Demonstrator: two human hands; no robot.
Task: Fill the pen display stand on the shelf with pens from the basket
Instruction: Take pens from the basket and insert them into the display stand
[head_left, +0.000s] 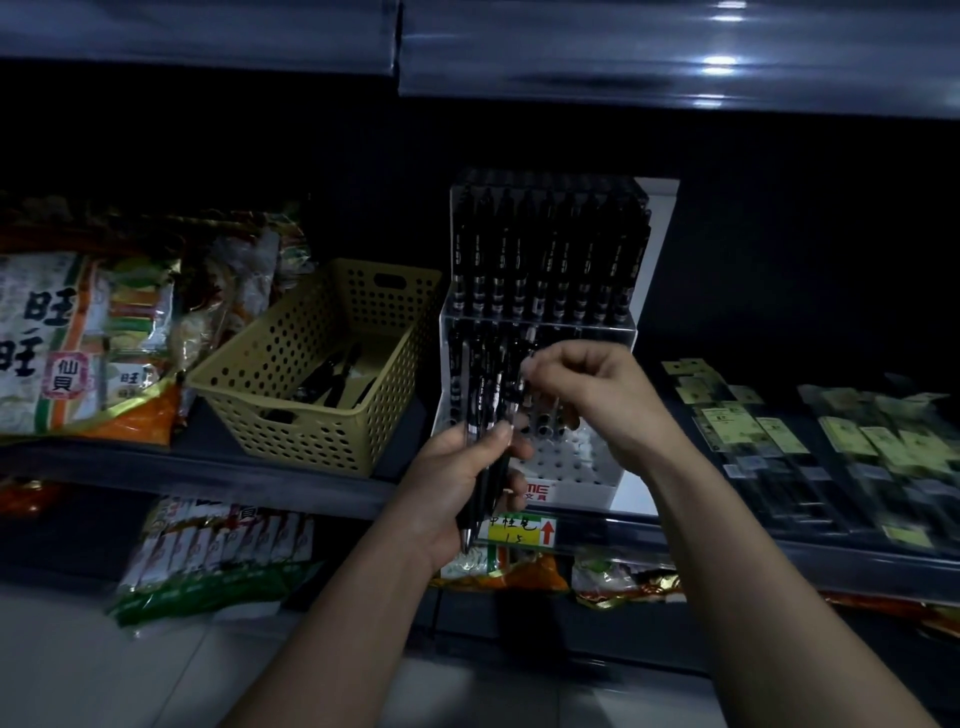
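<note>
On the shelf, pen restocking at the acrylic pen display stand.
Left of it, yellow perforated basket; in front, left hand grips a pen bundle upright, tips down; right hand pinches one pen's top end.

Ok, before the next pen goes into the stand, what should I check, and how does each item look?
1. Left hand grips the bundle of pens: ok.
2. Right hand pinches one pen at its top: ok.
3. Free holes in the front tier of the stand: ok, several show.
4. Back row of pens full: ok.
5. Spare pens in the basket: ok.
6. Pinched pen lined up with a hole: cannot tell, hands hide it.
</note>
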